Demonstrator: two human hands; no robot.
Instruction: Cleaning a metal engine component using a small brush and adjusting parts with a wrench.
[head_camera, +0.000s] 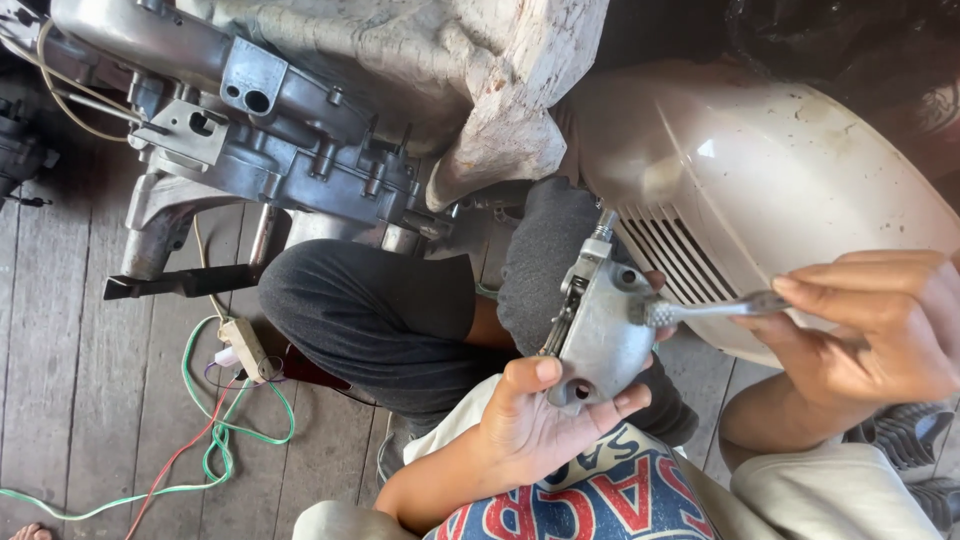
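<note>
A grey metal casting sits cupped in the left hand, fingers closed round its lower edge. The right hand pinches a slim metal tool, tip touching the casting. Behind, a cream side panel runs out of frame; the engine block is partly hidden.

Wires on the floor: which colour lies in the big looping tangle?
The green wire: it curls in loops on the wooden floor and trails off left. The red wire runs one fairly straight diagonal line through it.

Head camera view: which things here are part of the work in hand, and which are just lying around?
In hand:
left hand
metal casting
right hand
spanner

Lying about:
engine block
coloured wires
cream side panel
plank floor
</note>
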